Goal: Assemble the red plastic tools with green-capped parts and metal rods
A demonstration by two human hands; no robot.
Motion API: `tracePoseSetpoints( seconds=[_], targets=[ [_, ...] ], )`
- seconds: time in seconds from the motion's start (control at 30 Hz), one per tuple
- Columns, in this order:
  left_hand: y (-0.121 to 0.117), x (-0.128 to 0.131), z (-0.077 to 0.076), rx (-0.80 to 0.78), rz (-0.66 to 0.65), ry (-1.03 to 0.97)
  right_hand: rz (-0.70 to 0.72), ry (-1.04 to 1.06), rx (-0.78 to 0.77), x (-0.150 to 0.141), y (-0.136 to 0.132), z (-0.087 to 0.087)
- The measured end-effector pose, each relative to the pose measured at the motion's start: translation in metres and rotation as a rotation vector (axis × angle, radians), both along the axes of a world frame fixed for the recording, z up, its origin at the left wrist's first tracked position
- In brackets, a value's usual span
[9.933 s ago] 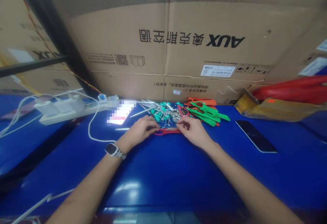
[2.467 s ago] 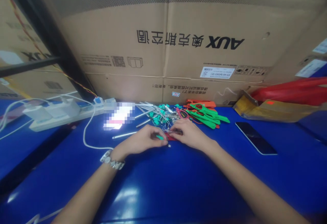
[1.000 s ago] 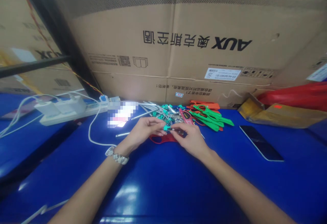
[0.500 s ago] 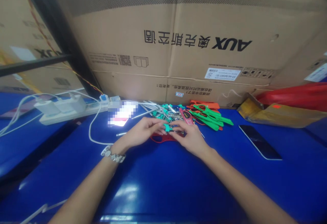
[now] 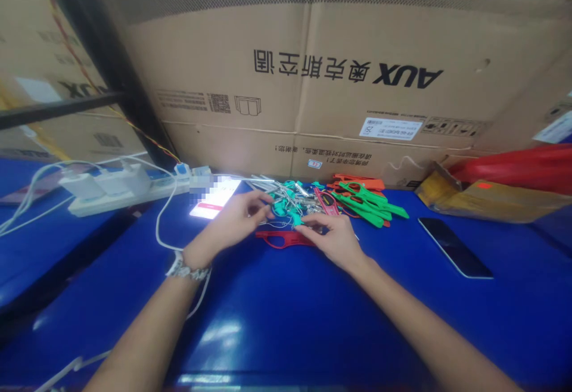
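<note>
Between the thumb and fingers of my right hand [image 5: 337, 237] is a small green plastic piece [image 5: 296, 219]. My left hand [image 5: 236, 219] is to its left, thumb and forefinger curved and apart, with nothing visible between them. Both hands are at the near edge of a pile of small green plastic parts [image 5: 280, 207] mixed with thin wires and metal rods [image 5: 263, 182]. Under the right fingertips lies a red plastic shell with a finger loop [image 5: 286, 239], partly covered by that hand. A pink shell [image 5: 328, 201] leans on the pile's right side.
Green shells [image 5: 369, 204] and orange shells [image 5: 357, 182] are stacked right of the pile. A dark phone [image 5: 456, 248] lies farther right, near an open carton [image 5: 500, 201]. At left are a lit phone [image 5: 214, 204] and a power strip [image 5: 120, 195] with cables. A large cardboard box [image 5: 223, 40] stands behind.
My left hand has come away from the green piece and moved left. The right hand keeps the piece, nearly in place. More of the red shell shows.
</note>
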State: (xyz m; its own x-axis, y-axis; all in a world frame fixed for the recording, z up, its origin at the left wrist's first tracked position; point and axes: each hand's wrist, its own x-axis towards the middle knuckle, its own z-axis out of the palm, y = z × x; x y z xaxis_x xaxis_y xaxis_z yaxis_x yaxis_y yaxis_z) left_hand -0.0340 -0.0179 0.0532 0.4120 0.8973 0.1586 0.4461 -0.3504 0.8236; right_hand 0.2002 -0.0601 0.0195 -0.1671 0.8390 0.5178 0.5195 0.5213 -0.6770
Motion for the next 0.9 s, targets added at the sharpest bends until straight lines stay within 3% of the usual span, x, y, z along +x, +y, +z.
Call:
tracePoseSetpoints(
  seconds=[0.07,0.2,0.33,0.53,0.73,0.9],
  targets=[
    [0.005,-0.012,0.002,0.108,0.019,0.139,0.016,-0.016,0.004,0.003,0.001,-0.002],
    [0.007,-0.016,-0.002,0.097,-0.071,0.294,0.072,-0.110,0.045,0.004,0.000,-0.005],
    [0.002,-0.007,-0.005,0.099,-0.099,0.254,0.125,-0.230,0.164,0.002,0.001,-0.006],
    [-0.005,-0.003,0.010,0.271,0.052,0.174,0.173,-0.374,0.298,-0.002,0.004,-0.008],
    [-0.015,0.007,0.009,0.319,-0.189,0.232,0.176,-0.450,0.297,-0.009,0.004,-0.012],
    [-0.017,0.014,0.002,0.366,-0.206,0.370,0.142,-0.467,0.335,-0.010,0.006,-0.010]
  ],
)
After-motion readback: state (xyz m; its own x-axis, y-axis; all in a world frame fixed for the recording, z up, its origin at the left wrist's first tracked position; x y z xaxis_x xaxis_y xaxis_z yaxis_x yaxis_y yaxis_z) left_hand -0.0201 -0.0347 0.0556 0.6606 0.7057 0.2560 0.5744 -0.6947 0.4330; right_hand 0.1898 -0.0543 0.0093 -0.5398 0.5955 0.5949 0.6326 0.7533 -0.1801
